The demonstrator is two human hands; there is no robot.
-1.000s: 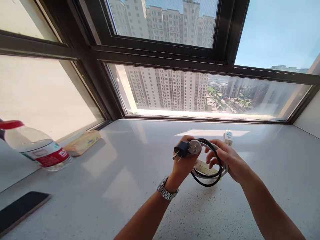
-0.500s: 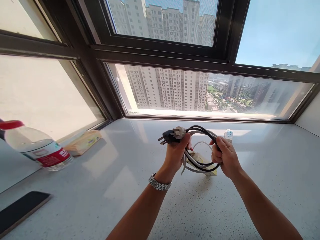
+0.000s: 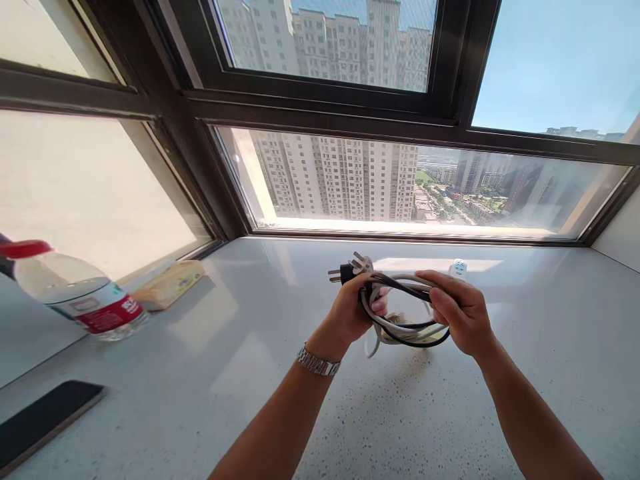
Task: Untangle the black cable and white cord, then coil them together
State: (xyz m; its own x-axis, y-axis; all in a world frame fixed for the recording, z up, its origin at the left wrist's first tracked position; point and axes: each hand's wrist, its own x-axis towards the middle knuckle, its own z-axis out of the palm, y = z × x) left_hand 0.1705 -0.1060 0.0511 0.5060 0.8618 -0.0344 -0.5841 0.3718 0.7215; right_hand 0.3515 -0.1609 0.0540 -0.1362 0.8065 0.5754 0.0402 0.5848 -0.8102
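Note:
Black and white power cords hang in loops between my two hands, above the counter. My left hand, with a metal watch at the wrist, is closed round one side of the bundle. A black plug and a white plug stick out past its thumb, prongs pointing up and left. My right hand pinches the other side of the loops between thumb and fingers. Behind the cords, a pale yellowish item lies on the counter, mostly hidden.
On the left stand a water bottle with a red cap and a tissue pack. A phone lies at the lower left. A white power strip end shows behind my right hand. Windows border the speckled counter.
My right hand has shifted slightly right and turned, its fingers now lying over the top of the loops. My left hand has tilted, and the plugs have moved a little right.

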